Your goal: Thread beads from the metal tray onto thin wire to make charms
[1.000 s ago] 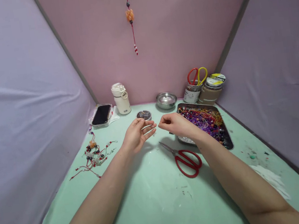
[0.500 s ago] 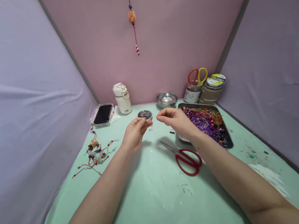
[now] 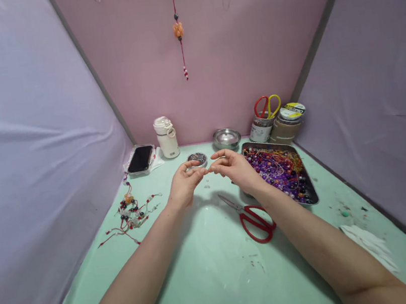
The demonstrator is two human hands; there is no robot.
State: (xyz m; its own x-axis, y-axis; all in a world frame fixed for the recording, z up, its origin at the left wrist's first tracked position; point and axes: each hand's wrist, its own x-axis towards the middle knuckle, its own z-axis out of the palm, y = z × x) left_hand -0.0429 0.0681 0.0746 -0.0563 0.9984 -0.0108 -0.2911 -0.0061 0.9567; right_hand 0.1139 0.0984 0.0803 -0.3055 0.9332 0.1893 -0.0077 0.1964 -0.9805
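My left hand (image 3: 187, 180) and my right hand (image 3: 233, 168) meet fingertip to fingertip above the green table (image 3: 212, 267). Each is closed in a pinch; what lies between the fingers is too small to make out. Just behind them sits a small round clear container (image 3: 198, 157) with dark and shiny bits inside. Under my right wrist lie red-handled scissors (image 3: 256, 224), blades pointing up and left. Beside that wrist, a dark metal tray (image 3: 312, 191) holds many purple, black and orange beads (image 3: 278, 168) with tangled cords.
Finished-looking beaded strings (image 3: 130, 213) lie at left, below a phone (image 3: 141, 159) and white bottle (image 3: 167, 139). At the back stand a metal bowl (image 3: 227, 138), a jar with red and yellow scissors (image 3: 262, 127) and a line spool (image 3: 293, 110). A beaded pendant (image 3: 178, 29) hangs on the wall.
My hands have come together; the right one moved left and slightly down until its fingertips met those of the left. The view has tilted up slightly.
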